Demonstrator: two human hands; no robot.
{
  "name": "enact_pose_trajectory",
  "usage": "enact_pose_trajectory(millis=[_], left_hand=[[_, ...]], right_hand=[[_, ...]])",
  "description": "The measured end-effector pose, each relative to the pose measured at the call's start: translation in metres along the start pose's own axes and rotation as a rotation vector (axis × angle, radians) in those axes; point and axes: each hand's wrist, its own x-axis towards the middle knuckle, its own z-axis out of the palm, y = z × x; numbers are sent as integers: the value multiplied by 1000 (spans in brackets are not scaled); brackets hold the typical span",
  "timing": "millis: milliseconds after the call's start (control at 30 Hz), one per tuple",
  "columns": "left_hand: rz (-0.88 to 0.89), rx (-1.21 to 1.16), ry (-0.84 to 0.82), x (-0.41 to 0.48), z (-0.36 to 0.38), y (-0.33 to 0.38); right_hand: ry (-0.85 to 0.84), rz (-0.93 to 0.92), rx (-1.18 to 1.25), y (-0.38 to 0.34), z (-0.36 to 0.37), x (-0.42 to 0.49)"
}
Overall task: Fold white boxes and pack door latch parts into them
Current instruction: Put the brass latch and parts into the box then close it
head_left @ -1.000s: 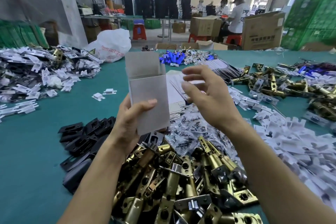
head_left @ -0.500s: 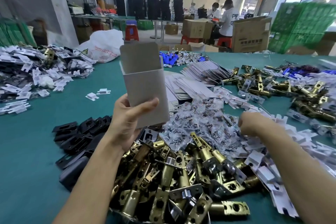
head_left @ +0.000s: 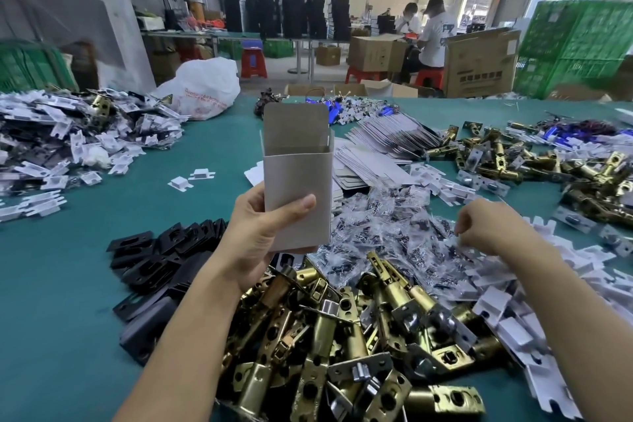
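Box (head_left: 298,178) erected, top open, looks empty; left fingers (head_left: 301,204) clamped round it. Right fingers (head_left: 463,220) curled among bags (head_left: 394,226), grip unclear. Latches (head_left: 376,319) below fingers, unpacked.

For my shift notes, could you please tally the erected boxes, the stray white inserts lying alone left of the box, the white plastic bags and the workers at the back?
Erected white box: 1
Stray white inserts: 2
White plastic bag: 1
Workers at the back: 2
Total: 6

R hand (head_left: 486,228) dropped from box (head_left: 297,188) to clear bags (head_left: 387,216).
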Motion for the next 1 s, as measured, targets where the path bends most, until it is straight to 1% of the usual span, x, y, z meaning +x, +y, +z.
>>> enact_pose_trajectory(millis=[100,200,267,333,367,433,467,567,633,800,900,1000], left_hand=[[15,43,-14,0,-1,-1],[27,123,-20,0,-2,-5],[28,138,-31,1,-4,-7],[38,141,-34,2,-6,-8],[49,146,-29,2,-7,-8],[74,150,-16,3,-7,-8],[88,142,-19,3,-7,-9],[142,104,-27,2,-6,-9],[178,94,-10,2,-6,-10],[206,97,49,4,-5,-12],[232,113,70,5,-5,-14],[230,122,105,5,-4,-14]], right_hand=[[111,-88,108,-9,-9,-5],[240,-258,461,-35,-27,-19],[283,-371,689,-59,-43,-36],[314,-507,838,-85,-58,-55],[336,-583,868,-97,-64,-64],[346,-732,846,-119,-74,-80],[327,-784,790,-129,-77,-87],[278,-850,548,-148,-82,-97],[323,-877,470,-157,-86,-102],[570,-870,497,-175,-93,-111],[642,-854,422,-184,-92,-115],[683,-788,339,-192,-89,-117]])
